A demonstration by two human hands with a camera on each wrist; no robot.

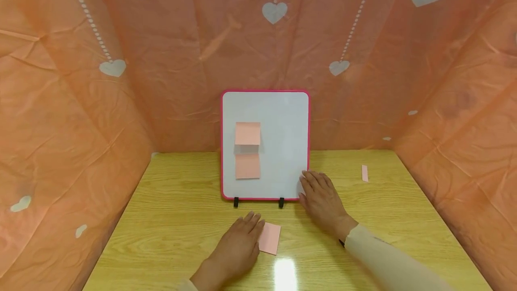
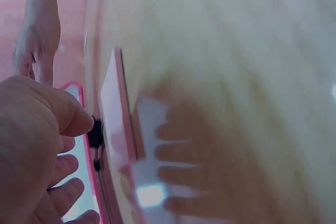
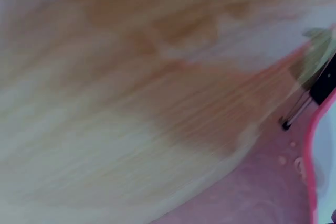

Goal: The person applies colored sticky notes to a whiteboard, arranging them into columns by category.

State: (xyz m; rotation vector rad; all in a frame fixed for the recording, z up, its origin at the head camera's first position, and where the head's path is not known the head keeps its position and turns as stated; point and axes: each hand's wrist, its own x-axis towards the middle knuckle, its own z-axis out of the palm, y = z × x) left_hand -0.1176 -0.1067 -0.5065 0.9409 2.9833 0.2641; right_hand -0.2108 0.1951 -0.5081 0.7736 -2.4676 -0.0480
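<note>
My left hand [image 1: 236, 246] is over the wood table, its fingers extended loosely beside a pad of pink sticky notes [image 1: 271, 239]. The left wrist view shows the thumb and fingers [image 2: 65, 169] apart from the pad, with nothing between them. A white dry-erase board [image 1: 282, 143] with a pink frame stands upright behind. Two pink sticky notes, an upper one [image 1: 247, 134] and a lower one [image 1: 247, 166], are on its left half. My right hand [image 1: 322, 199] has its straight fingers at the board's lower right corner. The right wrist view shows mostly table and the hand's reflection.
Two black stand feet, left [image 1: 236, 202] and right [image 1: 281, 202], hold the board's lower edge. A narrow pink strip [image 1: 365, 173] lies at the table's back right. Orange drapes with white hearts [image 1: 274, 12] enclose the table [image 1: 169, 219] at the back and sides.
</note>
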